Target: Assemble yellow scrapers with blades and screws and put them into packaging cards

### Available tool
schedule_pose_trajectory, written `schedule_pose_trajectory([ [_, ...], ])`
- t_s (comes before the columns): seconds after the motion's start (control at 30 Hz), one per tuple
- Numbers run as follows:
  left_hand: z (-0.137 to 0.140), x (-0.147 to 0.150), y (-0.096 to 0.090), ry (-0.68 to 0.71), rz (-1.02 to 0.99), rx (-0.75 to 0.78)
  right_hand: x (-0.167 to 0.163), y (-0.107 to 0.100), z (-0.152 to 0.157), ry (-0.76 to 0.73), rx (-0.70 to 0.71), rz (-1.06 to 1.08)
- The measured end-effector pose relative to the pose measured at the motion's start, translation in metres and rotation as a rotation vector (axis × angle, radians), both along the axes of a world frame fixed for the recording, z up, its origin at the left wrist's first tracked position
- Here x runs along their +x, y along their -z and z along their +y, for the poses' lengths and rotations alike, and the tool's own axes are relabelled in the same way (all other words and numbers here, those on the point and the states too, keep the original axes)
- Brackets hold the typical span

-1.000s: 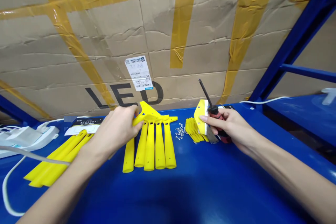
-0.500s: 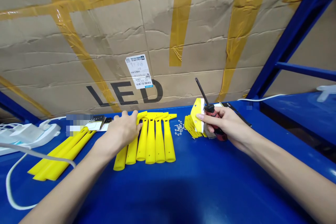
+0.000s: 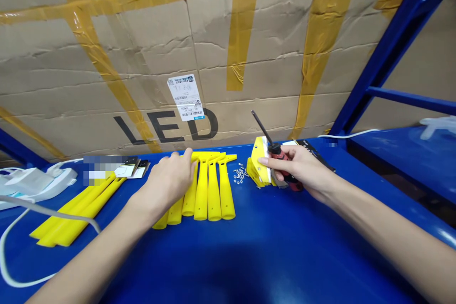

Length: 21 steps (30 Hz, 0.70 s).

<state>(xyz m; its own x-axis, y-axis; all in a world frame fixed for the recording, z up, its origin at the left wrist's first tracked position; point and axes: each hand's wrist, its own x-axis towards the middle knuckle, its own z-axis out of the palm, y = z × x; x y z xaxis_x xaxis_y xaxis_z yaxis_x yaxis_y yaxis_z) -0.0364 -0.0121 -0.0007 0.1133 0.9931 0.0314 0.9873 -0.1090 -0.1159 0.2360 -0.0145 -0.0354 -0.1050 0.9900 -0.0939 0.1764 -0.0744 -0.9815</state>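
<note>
Several yellow plastic handles (image 3: 214,194) lie side by side on the blue surface, their angled heads away from me. My left hand (image 3: 169,178) is over the heads at the left end of this row, fingers curled around a handle; its fingertips are partly hidden. My right hand (image 3: 297,166) is closed around a red and black screwdriver (image 3: 281,156), its shaft pointing up and left. The thumb and fingers of that hand also pinch a yellow plate (image 3: 259,152) with a white edge, above a stack of similar yellow plates (image 3: 253,173). Small screws and nuts (image 3: 240,175) are scattered between row and stack.
More long yellow handles (image 3: 80,211) with cardboard tags lie at the left, beside a white power strip (image 3: 42,187) and a loose grey cable (image 3: 67,213). A large taped carton (image 3: 149,80) stands behind. Blue metal framing (image 3: 377,57) rises at the right.
My left hand has shifted slightly right across the handle heads, covering more of them. My right hand keeps hold of the screwdriver and plate. The whole view has shifted slightly.
</note>
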Motion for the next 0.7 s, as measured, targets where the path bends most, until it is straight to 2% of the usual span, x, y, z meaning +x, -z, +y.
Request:
schedule_pose_trajectory([
  [0.03,-0.002,0.006,-0.002,0.060,-0.040,0.039,0.001,-0.001,0.001,-0.021,-0.003,-0.025],
  [0.07,-0.004,0.013,-0.004,0.170,-0.167,0.089,0.003,-0.001,0.001,-0.049,0.002,-0.043],
  [0.13,-0.006,0.031,-0.005,0.340,-0.546,0.040,0.005,-0.002,0.000,-0.112,0.019,-0.065],
  [0.17,-0.006,0.040,-0.004,0.358,-0.746,-0.048,0.006,-0.002,-0.001,-0.145,0.026,-0.072],
  [0.23,-0.005,0.059,-0.001,0.278,-1.097,-0.320,0.007,-0.003,-0.004,-0.195,0.033,-0.088],
  [0.3,-0.002,0.075,0.001,0.214,-1.244,-0.435,0.007,-0.004,-0.007,-0.207,0.037,-0.104],
  [0.4,0.007,0.089,0.002,0.186,-1.316,-0.455,0.011,-0.007,-0.009,-0.128,0.010,-0.095],
  [0.53,0.028,0.095,0.002,0.184,-1.205,-0.425,0.026,-0.013,-0.007,0.052,-0.024,-0.066],
  [0.6,0.040,0.098,0.005,0.202,-1.125,-0.419,0.036,-0.015,-0.004,0.116,0.022,-0.105],
  [0.7,0.056,0.108,0.012,0.222,-1.037,-0.422,0.047,-0.014,0.002,0.124,0.109,-0.256],
])
